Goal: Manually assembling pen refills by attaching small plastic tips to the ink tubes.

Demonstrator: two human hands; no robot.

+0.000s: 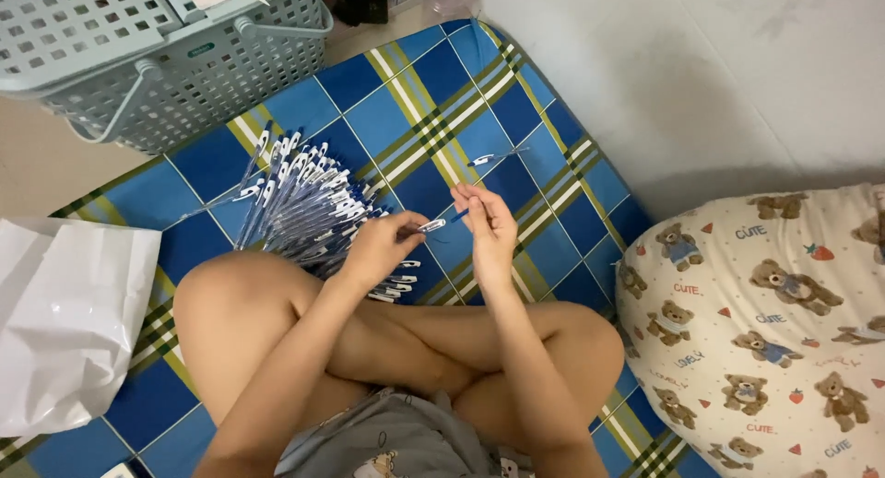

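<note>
I sit cross-legged on a blue plaid mat (pixel 406 118). My left hand (pixel 380 247) pinches a pen cap with a white clip (pixel 430 225) at its fingertips. Facing it, my right hand (pixel 489 227) grips a thin blue pen part (pixel 458 216) whose tip points at the cap. The two pieces nearly touch between the hands. A big pile of blue pens with white clips (pixel 300 206) lies on the mat just left of my left hand, above my left knee. One more pen (pixel 493 157) lies alone on the mat beyond my hands.
A pale green plastic basket (pixel 184 63) stands at the top left on the floor. A white plastic bag (pixel 69 321) lies at the left by my knee. A cream pillow with a bear print (pixel 765 330) fills the lower right, under a white wall (pixel 701 82).
</note>
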